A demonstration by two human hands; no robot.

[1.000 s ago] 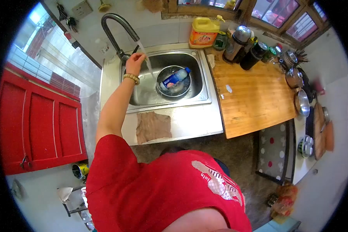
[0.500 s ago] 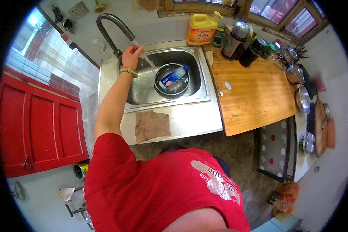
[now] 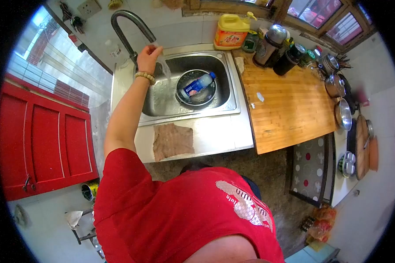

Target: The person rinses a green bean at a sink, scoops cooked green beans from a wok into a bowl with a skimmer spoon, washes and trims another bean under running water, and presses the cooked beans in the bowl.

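My left hand (image 3: 149, 58), with a beaded bracelet (image 3: 145, 77) at the wrist, is raised just below the spout of the grey faucet (image 3: 133, 27). Its fingers are bent and drawn together; what they hold, if anything, I cannot make out. Water (image 3: 166, 69) runs down beside the fingertips into the steel sink (image 3: 162, 103). Inside the sink stands a round metal basin (image 3: 178, 94), and a plastic bottle (image 3: 198, 86) with a blue cap and blue label lies tilted in it. My right hand is out of view.
A brown cloth (image 3: 173, 141) lies on the white counter's front. Behind the sink stands a yellow detergent jug (image 3: 231, 31). To the right, a wooden board (image 3: 289, 103) carries a thermos (image 3: 267, 46), jars and pots along its edges. A red cabinet (image 3: 48, 138) stands left.
My left hand has shifted slightly up and left at the spout, its fingers a little changed. The water now falls more steeply. The bottle and basin stay put.
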